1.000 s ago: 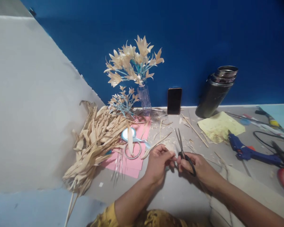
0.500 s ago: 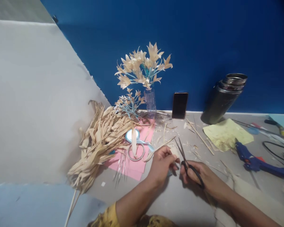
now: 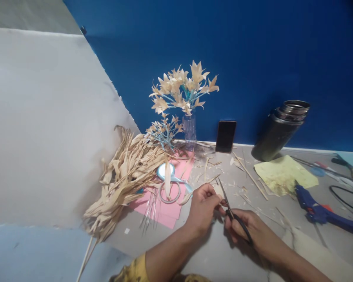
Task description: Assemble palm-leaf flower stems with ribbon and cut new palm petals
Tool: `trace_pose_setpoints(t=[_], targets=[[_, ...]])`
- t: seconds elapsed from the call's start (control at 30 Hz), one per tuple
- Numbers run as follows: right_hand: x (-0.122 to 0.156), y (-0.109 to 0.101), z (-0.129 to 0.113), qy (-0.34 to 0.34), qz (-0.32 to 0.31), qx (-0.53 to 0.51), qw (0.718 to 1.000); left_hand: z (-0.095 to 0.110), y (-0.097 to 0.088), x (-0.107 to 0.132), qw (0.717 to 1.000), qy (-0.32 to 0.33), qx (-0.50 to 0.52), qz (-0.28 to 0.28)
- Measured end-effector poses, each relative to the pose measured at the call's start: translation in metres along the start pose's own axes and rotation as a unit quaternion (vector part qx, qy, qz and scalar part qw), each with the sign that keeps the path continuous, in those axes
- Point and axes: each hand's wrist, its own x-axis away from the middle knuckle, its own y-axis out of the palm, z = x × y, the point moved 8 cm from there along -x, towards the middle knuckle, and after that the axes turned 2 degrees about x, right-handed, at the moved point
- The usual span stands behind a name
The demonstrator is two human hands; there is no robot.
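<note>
My left hand [image 3: 202,207] is closed, its fingertips pinching a small pale piece of dried husk [image 3: 218,190]. In my right hand [image 3: 253,229] is a pair of black-handled scissors [image 3: 242,228], with fingers through the loops. The blades point up and away, nearly together, right beside the left fingertips and the husk piece. Whether they touch the piece, I cannot tell. Small husk scraps lie on the table around both hands.
A bundle of dried husks [image 3: 129,168], a ribbon roll [image 3: 165,171] and pink paper [image 3: 164,213] lie left. Behind stand husk flowers [image 3: 182,88] in a clear vase [image 3: 189,131], a phone [image 3: 226,136] and a dark flask [image 3: 278,133]. A blue glue gun [image 3: 314,207] lies right, near yellow paper [image 3: 285,172].
The scissor blades have drawn closer together, and my right hand has come nearer to my left. The whole view has shifted slightly.
</note>
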Motion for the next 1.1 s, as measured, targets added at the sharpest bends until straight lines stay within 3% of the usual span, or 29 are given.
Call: trace_pose_setpoints(t=[0.1,0.3,1.1], targets=[[0.001,0.002,-0.006,-0.023,-0.015,-0.004,1.0,-0.001,0.0,0.0,1.0,-0.007,0.0,-0.006],[0.001,0.003,0.003,0.02,-0.01,-0.036,0.999,0.0,-0.003,-0.001,1.0,-0.004,-0.009,-0.004],[0.002,0.003,0.01,0.037,0.014,-0.044,0.998,-0.001,-0.006,-0.002,1.0,-0.01,0.002,-0.006]])
